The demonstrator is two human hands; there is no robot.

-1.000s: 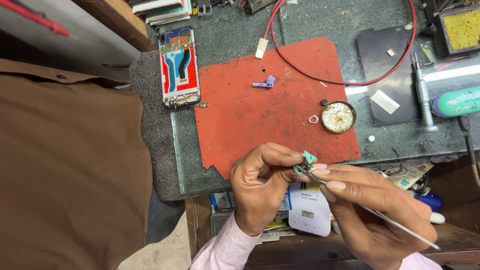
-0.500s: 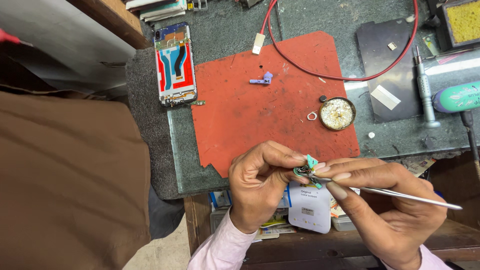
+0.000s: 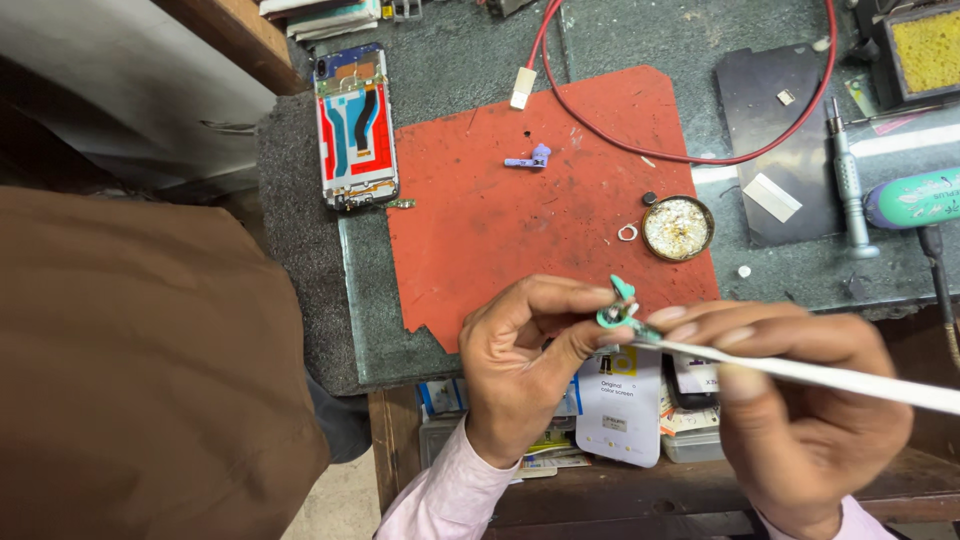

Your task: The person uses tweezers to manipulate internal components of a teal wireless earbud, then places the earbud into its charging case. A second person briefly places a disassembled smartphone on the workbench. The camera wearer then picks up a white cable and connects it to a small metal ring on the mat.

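Note:
My left hand (image 3: 525,365) pinches a small teal plastic-and-metal part (image 3: 619,308) between thumb and fingertips, just below the front edge of the red work mat (image 3: 520,230). My right hand (image 3: 800,400) grips a thin white tool (image 3: 840,378) like a pen, its tip touching the teal part. Both hands hover in front of the bench edge. An opened phone (image 3: 356,128) with its back off lies at the mat's left. A small purple part (image 3: 530,158) rests on the mat.
A round tin of flux (image 3: 677,227) and a small ring (image 3: 627,233) sit at the mat's right edge. A red cable (image 3: 700,150) loops over the bench. A screwdriver (image 3: 850,185), a teal-handled tool (image 3: 915,198) and a yellow sponge (image 3: 925,50) lie to the right. Brown cloth (image 3: 140,370) fills the left.
The white tool's tail has swung up from pointing down-right to nearly level. The hands keep holding the teal part in the same spot; the view shifted slightly.

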